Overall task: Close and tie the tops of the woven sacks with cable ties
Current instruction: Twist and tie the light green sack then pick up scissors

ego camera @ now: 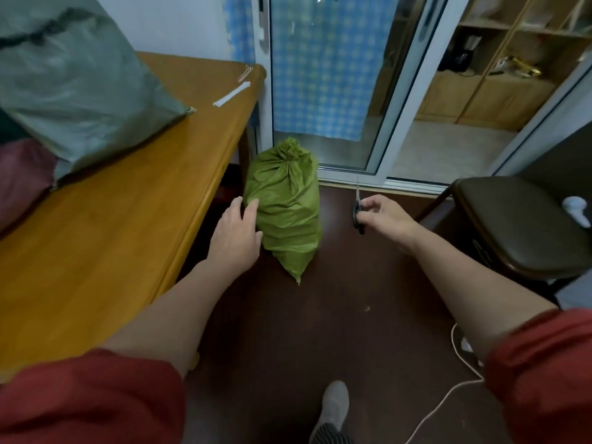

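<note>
The left hand (235,230) rests open against the tied green sack (285,203) on the floor. The right hand (382,214) grips scissors (357,213).

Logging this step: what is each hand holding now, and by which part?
Right hand grips the scissors by their black handles. Left hand holds nothing; its open fingers touch the side of the green sack.

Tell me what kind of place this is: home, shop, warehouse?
Most likely a room in a home. A wooden table stands beside a sliding glass door with a blue checked curtain, and wooden shelves show beyond it.
</note>
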